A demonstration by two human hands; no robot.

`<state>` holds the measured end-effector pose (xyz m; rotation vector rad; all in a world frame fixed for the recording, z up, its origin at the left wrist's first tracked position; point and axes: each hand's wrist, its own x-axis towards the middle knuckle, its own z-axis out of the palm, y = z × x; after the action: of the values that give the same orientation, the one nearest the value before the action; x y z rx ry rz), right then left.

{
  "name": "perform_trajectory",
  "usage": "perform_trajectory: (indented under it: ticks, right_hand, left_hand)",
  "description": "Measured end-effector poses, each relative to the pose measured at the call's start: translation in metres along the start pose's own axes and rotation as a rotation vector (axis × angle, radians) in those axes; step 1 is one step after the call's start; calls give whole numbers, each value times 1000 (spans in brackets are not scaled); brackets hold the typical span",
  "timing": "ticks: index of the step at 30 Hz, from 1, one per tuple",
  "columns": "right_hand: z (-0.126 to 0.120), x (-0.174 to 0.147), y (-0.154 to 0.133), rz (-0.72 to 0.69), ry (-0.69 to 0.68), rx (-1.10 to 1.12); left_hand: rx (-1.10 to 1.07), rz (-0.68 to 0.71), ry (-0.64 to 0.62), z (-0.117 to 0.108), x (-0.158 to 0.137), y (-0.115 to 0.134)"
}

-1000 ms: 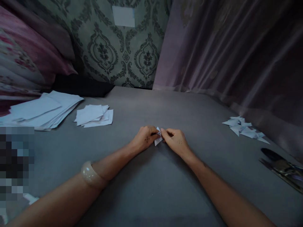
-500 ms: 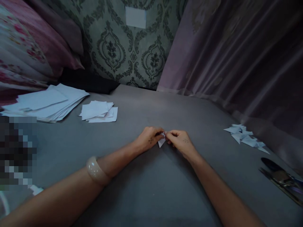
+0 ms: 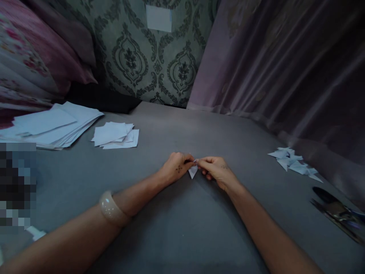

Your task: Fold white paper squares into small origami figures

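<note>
Pinching a small folded paper (image 3: 192, 172), the left hand (image 3: 176, 166) and right hand (image 3: 219, 170) are nearly closed.

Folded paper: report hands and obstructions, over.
Left hand pinching folded paper. Right hand pinching near its top. Small paper stack apart, leftward. No obstruction seen.

The small folded white paper triangle (image 3: 192, 172) has turned: its near corner, slanted leftward a second ago, now points more nearly straight toward the person, and its far tip, exposed then, is mostly covered by fingers. At the triangle's far right edge, the right hand (image 3: 218, 171) has rolled, its thumb and forefinger now closed together where a gap showed.
</note>
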<state>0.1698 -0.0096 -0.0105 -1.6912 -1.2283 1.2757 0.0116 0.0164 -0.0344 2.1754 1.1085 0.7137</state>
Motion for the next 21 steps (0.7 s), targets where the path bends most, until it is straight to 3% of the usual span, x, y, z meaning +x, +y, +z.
perform_trajectory:
  ticks: [11, 21]
  right_hand:
    - [3, -1, -2, -4, 81, -41]
    - [-6, 5, 1, 92, -72, 73]
  left_hand:
    - [-17, 67, -41, 2, 1, -4]
    - [-47, 173, -91, 1, 2, -7]
